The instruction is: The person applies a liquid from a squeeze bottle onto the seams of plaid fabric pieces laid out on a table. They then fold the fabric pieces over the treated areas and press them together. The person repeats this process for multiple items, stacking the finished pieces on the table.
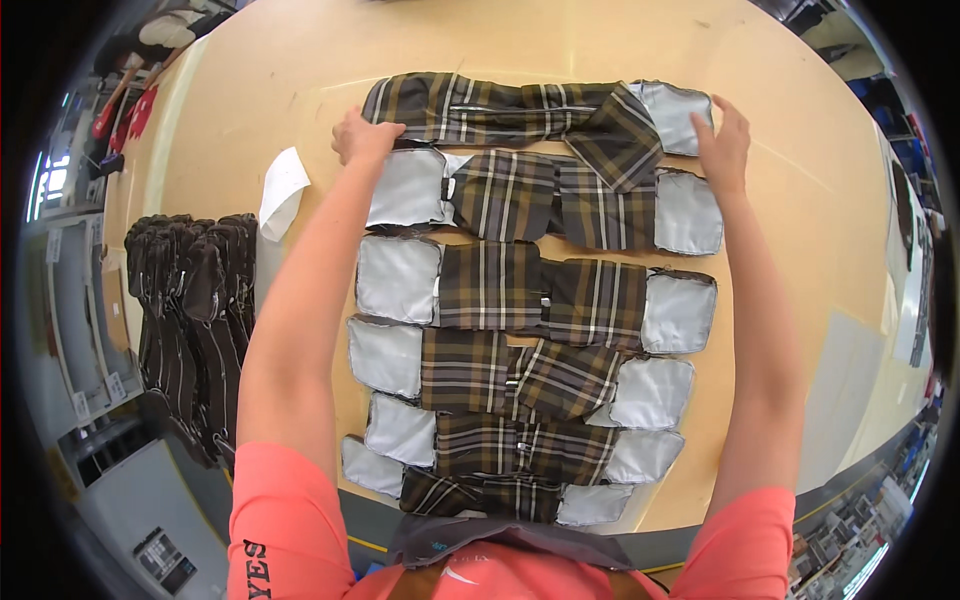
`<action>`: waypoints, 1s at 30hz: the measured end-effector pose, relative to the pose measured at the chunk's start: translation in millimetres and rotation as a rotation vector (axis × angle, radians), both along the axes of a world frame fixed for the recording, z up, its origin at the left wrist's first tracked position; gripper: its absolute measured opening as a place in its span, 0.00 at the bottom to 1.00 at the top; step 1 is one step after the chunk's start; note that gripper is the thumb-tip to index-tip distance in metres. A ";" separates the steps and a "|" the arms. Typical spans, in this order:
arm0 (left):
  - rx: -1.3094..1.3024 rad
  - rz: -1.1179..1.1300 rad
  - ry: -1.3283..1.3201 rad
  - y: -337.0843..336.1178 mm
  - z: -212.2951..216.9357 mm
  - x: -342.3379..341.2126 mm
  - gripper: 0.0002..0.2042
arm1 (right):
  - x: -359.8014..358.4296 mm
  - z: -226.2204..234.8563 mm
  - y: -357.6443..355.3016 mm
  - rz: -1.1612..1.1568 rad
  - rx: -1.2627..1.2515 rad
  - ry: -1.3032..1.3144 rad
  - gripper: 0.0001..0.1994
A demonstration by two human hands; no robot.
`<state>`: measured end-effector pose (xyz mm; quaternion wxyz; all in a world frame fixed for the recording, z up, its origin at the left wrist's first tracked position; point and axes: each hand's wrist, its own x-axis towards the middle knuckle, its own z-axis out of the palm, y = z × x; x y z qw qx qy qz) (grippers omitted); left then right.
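Observation:
Rows of sewn plaid fabric pieces in brown, black and white lie before me, with light grey lining squares at their ends. At the left end of the farthest plaid piece [490,108] rests my left hand [364,135], its thumb over the cloth and apart from the fingers. My right hand [722,145] is open at that row's right end, thumb and fingers spread around the edge of the grey lining square [675,118]. One plaid flap [615,140] there is folded down slantwise over the row below. Part of the nearest row is hidden by my body.
A wide tan table [780,240] carries the rows. Left of my left arm lies a white paper scrap [284,192]. A bundle of dark fabric pieces [195,300] hangs over the table's left side. Shelving [75,310] stands farther left.

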<state>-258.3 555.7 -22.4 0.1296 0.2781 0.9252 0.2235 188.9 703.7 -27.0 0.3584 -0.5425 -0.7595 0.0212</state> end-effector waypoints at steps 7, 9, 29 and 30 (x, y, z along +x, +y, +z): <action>-0.155 -0.241 0.324 0.3 12.0 11.4 0.30 | -83.4 23.3 -89.2 0.423 -0.046 -0.437 0.19; -0.121 -0.271 0.204 4.5 -0.8 -1.5 0.31 | -88.8 11.9 -86.9 0.389 -0.021 -0.440 0.15; -0.043 -0.175 0.056 12.0 -9.3 -17.0 0.37 | 19.9 -19.6 23.7 -0.153 -0.852 0.914 0.13; -0.027 -0.171 0.004 12.8 -8.5 -16.5 0.37 | 22.9 -19.3 25.7 -0.154 -0.864 0.903 0.12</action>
